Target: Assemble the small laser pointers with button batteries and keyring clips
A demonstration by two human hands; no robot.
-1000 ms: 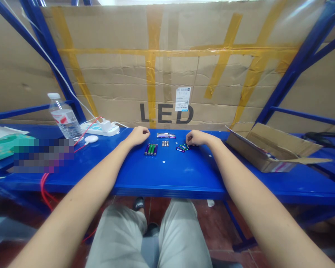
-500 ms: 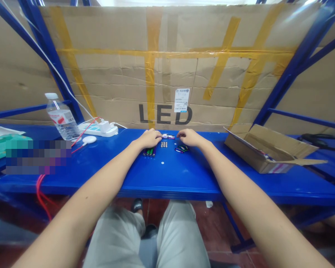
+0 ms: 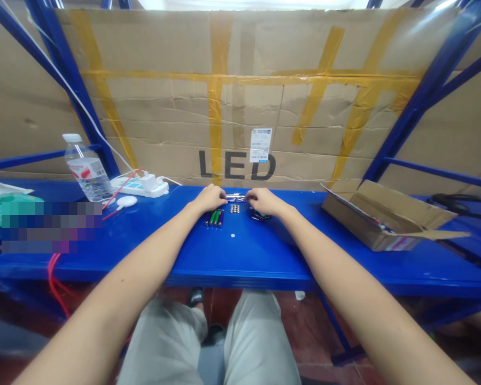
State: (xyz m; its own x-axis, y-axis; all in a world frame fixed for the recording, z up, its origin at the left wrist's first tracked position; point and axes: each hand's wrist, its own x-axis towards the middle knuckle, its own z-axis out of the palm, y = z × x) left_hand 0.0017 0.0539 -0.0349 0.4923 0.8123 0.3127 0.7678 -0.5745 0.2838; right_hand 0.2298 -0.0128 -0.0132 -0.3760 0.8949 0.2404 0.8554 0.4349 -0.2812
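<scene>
On the blue table, a row of thin shiny silver and purple metal tubes lies crosswise between my hands. My left hand has its fingers curled at the left end of this row. At the right end, the bent fingers of my right hand pinch in; the exact contact is small and partly hidden. Several small round silver button-like pieces sit in rows just in front. Green and purple tubes lie side by side below my left hand. Dark, shiny flat pieces are piled under my right hand, partly covered.
An open cardboard box stands on the right. To the left are a water bottle, a white power strip with cables and a white round charger. A small white disc lies near the front. A big carton backs the table.
My right hand has moved left to the end of the silver and purple tubes, over part of the dark pile. My left hand has shifted slightly left, uncovering more of the green and purple tubes.
</scene>
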